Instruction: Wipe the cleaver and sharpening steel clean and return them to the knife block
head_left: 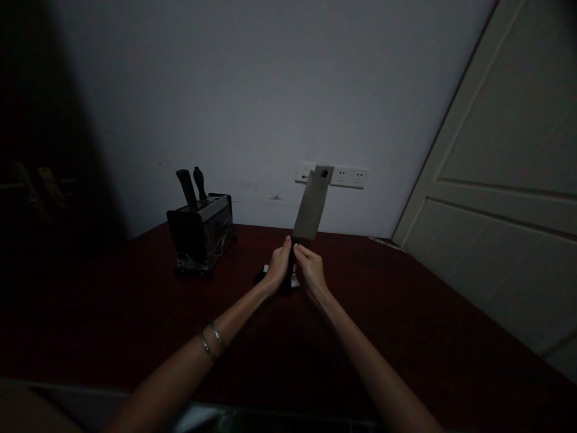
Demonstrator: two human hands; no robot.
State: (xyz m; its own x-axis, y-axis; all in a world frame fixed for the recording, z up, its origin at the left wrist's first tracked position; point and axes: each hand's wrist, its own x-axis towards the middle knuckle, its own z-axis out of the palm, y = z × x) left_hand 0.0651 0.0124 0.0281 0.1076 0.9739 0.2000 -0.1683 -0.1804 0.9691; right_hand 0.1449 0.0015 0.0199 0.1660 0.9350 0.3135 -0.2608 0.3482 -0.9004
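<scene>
A cleaver [312, 207] stands raised in front of me, blade up and leaning slightly to the right. Its dark handle is between my two hands and mostly hidden by them. My left hand [278, 266] is closed on the handle from the left, thumb upward. From the other side my right hand [312, 269] grips it too, with its thumb near the base of the blade. Behind my hands lies a small black-and-white thing [260, 275], too covered to name. Two bracelets [211, 340] circle my left forearm.
A black and silver knife block [202, 231] with two dark handles [186, 187] sticking up stands to the left on the dark red table [383, 325]. White wall sockets [350, 177] are behind the blade. A pale panelled door [505, 198] rises on the right.
</scene>
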